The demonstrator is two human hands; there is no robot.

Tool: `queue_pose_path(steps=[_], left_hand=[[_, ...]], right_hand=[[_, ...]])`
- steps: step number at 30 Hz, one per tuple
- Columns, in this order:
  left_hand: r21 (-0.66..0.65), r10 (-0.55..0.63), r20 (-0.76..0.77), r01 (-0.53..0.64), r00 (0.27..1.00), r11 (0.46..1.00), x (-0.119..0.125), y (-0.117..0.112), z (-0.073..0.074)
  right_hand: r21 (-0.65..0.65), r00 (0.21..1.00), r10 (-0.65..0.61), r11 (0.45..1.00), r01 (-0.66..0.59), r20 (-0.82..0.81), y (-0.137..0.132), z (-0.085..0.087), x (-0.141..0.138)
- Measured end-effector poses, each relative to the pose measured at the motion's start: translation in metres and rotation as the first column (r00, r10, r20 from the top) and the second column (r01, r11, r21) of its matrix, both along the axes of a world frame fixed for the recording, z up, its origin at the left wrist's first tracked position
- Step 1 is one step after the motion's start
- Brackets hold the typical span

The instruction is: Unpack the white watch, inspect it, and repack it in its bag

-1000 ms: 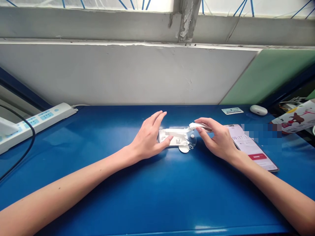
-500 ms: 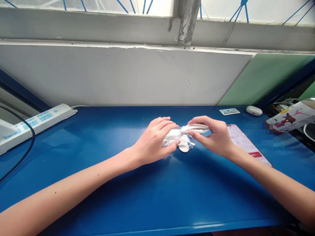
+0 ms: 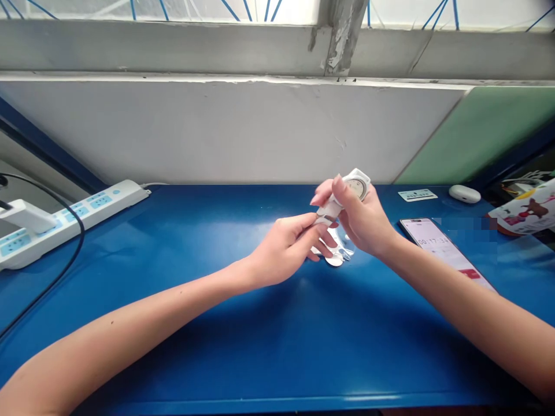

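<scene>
My right hand (image 3: 367, 222) is wrapped round a white device with a round, grey-rimmed face (image 3: 358, 186), raised above the table and tilted. Its exact kind I cannot make out. Close by, my left hand (image 3: 284, 248) pinches the device's narrow lower end between thumb and index finger, its other fingers loosely bent. Below both hands, a clear plastic bag (image 3: 348, 251) with white pieces lies on the blue table (image 3: 277, 352). A white round piece (image 3: 333, 261) shows at its near edge. My left fingers partly cover the bag's contents.
A phone (image 3: 446, 251) with a running timer lies right of my right hand. Behind it are a card (image 3: 417, 195) and a white earbud case (image 3: 464, 194). A printed carton (image 3: 526, 211) stands far right. At left sit a power strip (image 3: 73, 216) and a black cable (image 3: 71, 263).
My right hand has lifted and turned the white device upward, so its round face shows. My left hand has moved from the bagged pieces to pinch the device's lower end. The view shifted slightly.
</scene>
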State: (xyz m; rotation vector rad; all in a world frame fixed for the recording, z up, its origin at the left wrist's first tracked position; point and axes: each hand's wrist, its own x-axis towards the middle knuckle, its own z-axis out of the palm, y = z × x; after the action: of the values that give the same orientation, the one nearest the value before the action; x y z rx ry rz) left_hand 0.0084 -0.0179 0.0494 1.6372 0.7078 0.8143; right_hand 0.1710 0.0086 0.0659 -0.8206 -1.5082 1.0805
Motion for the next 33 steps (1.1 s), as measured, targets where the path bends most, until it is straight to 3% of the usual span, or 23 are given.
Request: queue_pose_path(steps=[2,6,11,17,24,33], left_hand=[[-0.171,0.003,0.1,0.014,0.995,0.985,0.004,0.001,0.001],[-0.389,0.058,0.227,0.037,0.972,0.92,0.011,0.004,-0.005],[-0.602,0.014,0.333,0.201,0.943,0.773,0.013,0.005,-0.012],[-0.632,-0.007,0.287,0.194,0.958,0.751,0.013,0.001,-0.012],[-0.642,0.066,0.266,0.126,0.962,0.757,0.015,0.002,-0.02],[-0.66,0.077,0.242,0.106,0.967,0.743,0.014,0.002,-0.019]], right_hand=[[-0.107,0.996,0.082,0.991,-0.083,-0.015,0.004,-0.001,0.0],[-0.261,0.963,0.244,0.928,-0.267,-0.119,0.017,-0.007,0.004],[-0.409,0.919,0.293,0.829,-0.381,-0.263,0.032,-0.024,0.008],[-0.426,0.92,0.27,0.824,-0.374,-0.284,0.031,-0.03,0.004],[-0.5,0.845,0.217,0.724,-0.476,-0.489,0.029,-0.024,-0.004],[-0.542,0.784,0.222,0.614,-0.574,-0.58,0.032,-0.02,0.001]])
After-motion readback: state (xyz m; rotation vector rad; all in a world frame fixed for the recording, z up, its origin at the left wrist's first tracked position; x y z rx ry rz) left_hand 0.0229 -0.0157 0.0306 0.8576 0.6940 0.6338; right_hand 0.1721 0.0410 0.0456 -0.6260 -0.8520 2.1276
